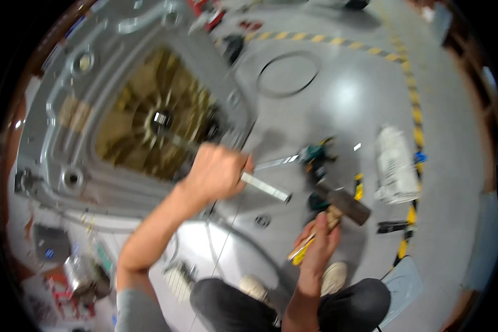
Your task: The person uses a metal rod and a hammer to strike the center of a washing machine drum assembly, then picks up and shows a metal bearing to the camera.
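Observation:
My left hand (pixel 214 171) is closed around a long metal bar (pixel 268 187). The bar's far end reaches toward the dark central hub (pixel 160 119) of a golden, ribbed part (pixel 135 119) set in a grey metal machine housing (pixel 108 36). Its near end sticks out past my fist, to the right. Lower right, my right hand (pixel 320 246) grips a hammer (pixel 344 203) by its yellowish handle, the blocky dark grey head raised above the floor. Hammer head and bar stand apart. Whether the bar touches the hub is too blurred to tell.
Behind the hammer, a green and black power tool (pixel 315 152) with a long metal bit lies on the floor. A thin black hoop (pixel 258 82), a small round part (pixel 263 220) and a white sack (pixel 395 166) lie around. Yellow-and-black tape (pixel 416 119) marks the floor. A metal cylinder (pixel 83 274) sits lower left.

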`<state>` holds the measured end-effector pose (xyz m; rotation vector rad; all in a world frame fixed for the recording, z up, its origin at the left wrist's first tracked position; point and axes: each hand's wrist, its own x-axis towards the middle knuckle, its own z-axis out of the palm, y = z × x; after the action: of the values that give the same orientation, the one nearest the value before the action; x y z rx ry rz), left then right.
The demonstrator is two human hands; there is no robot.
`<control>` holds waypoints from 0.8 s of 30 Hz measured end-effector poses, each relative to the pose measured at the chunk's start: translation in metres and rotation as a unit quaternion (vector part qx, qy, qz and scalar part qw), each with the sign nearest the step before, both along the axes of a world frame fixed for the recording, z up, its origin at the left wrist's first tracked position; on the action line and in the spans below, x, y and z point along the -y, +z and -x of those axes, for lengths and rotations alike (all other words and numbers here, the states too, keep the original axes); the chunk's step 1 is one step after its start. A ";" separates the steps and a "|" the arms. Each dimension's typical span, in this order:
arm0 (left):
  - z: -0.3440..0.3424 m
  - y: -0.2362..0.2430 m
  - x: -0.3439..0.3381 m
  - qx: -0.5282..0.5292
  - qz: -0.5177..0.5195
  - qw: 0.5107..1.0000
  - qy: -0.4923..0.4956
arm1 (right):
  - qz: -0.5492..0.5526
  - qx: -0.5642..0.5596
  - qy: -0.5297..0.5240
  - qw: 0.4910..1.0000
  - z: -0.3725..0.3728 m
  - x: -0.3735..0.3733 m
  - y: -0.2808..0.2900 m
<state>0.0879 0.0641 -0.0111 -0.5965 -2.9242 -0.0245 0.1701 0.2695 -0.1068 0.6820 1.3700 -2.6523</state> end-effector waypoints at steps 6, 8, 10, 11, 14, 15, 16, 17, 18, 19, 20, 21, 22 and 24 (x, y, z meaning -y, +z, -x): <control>-0.007 0.062 -0.043 0.043 -0.198 0.979 0.001 | -0.100 -0.132 -0.033 0.986 0.052 -0.041 0.109; -0.009 0.098 -0.047 0.060 -0.279 0.958 -0.003 | -0.127 -0.149 -0.047 0.979 0.061 -0.053 0.163; -0.017 0.129 -0.042 0.075 -0.359 0.930 -0.002 | -0.128 -0.163 -0.057 0.977 0.067 -0.061 0.214; -0.023 0.148 -0.039 0.096 -0.366 0.925 0.023 | -0.143 -0.172 -0.069 0.972 0.067 -0.065 0.241; -0.043 0.203 -0.033 0.134 -0.410 0.899 0.081 | -0.197 -0.197 -0.100 0.955 0.067 -0.084 0.330; -0.052 0.219 -0.028 0.162 -0.431 0.882 0.101 | -0.209 -0.194 -0.099 0.953 0.065 -0.089 0.360; -0.064 0.233 -0.018 0.190 -0.446 0.865 0.131 | -0.212 -0.186 -0.091 0.955 0.066 -0.091 0.383; -0.078 0.257 -0.008 0.211 -0.464 0.846 0.156 | -0.218 -0.185 -0.084 0.955 0.064 -0.091 0.413; -0.094 0.279 -0.003 0.218 -0.484 0.827 0.186 | -0.216 -0.184 -0.066 0.957 0.061 -0.096 0.438; -0.110 0.301 0.002 0.225 -0.504 0.805 0.219 | -0.224 -0.180 -0.050 0.956 0.058 -0.096 0.468; -0.125 0.319 0.004 0.241 -0.524 0.777 0.253 | -0.236 -0.167 -0.034 0.957 0.050 -0.098 0.492; -0.135 0.339 0.012 0.240 -0.559 0.754 0.248 | -0.247 -0.153 -0.013 0.957 0.045 -0.097 0.516; -0.145 0.354 0.022 0.236 -0.594 0.727 0.249 | -0.253 -0.140 0.008 0.957 0.046 -0.094 0.537; -0.188 0.395 0.029 0.232 -0.646 0.674 0.274 | -0.284 -0.114 0.059 0.950 0.032 -0.094 0.574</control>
<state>0.2758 0.0348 0.3834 0.5993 -2.3421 -2.1365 0.1377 0.3631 0.4672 0.3133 2.1983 -2.2931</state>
